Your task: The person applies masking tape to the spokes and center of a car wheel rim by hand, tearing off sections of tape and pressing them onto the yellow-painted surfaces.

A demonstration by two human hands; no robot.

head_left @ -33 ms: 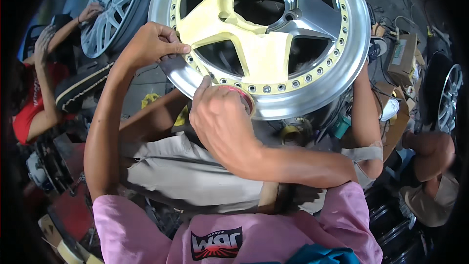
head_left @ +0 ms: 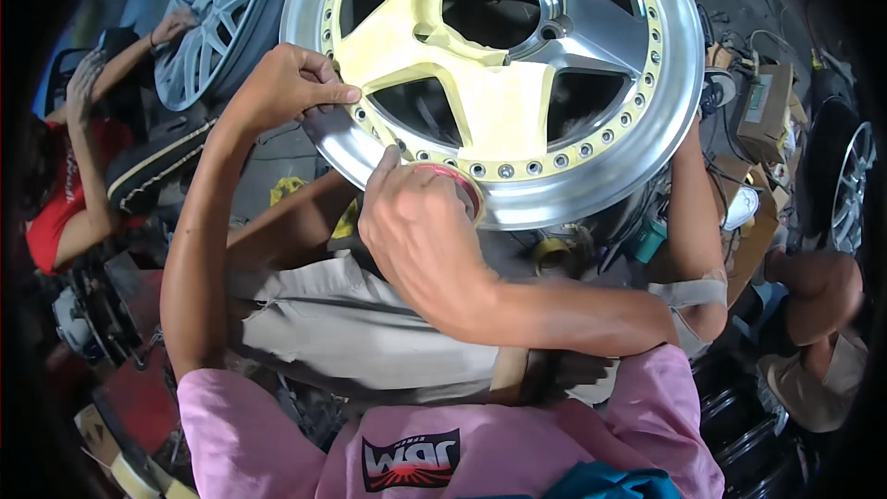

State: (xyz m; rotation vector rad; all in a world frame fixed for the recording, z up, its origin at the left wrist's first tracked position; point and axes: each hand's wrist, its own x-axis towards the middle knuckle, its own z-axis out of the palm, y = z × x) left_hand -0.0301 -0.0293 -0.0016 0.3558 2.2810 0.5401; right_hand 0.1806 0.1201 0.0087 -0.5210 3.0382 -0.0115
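Wheel rim: round metal rim [head_left: 591,32] in front of the person, above the lap; smooth, polished outer lip and one bare, brushed-looking spoke.
Masking: pale yellow tape [head_left: 504,106], matte, covering the other visible spokes and the hub surround.
Bolt ring: circle of small round bolts [head_left: 534,168] set in a yellow-covered band.
Left grip: left hand [head_left: 300,81] at the ring's left side, thumb laid flat, fingers curled; whether it pinches anything cannot be told.
Right grip: right hand [head_left: 420,222] closed around a tape roll [head_left: 471,188] with a red core, beside the lower lip.
Change: negligible; both hands keep their places on the rim, the view shifting slightly.
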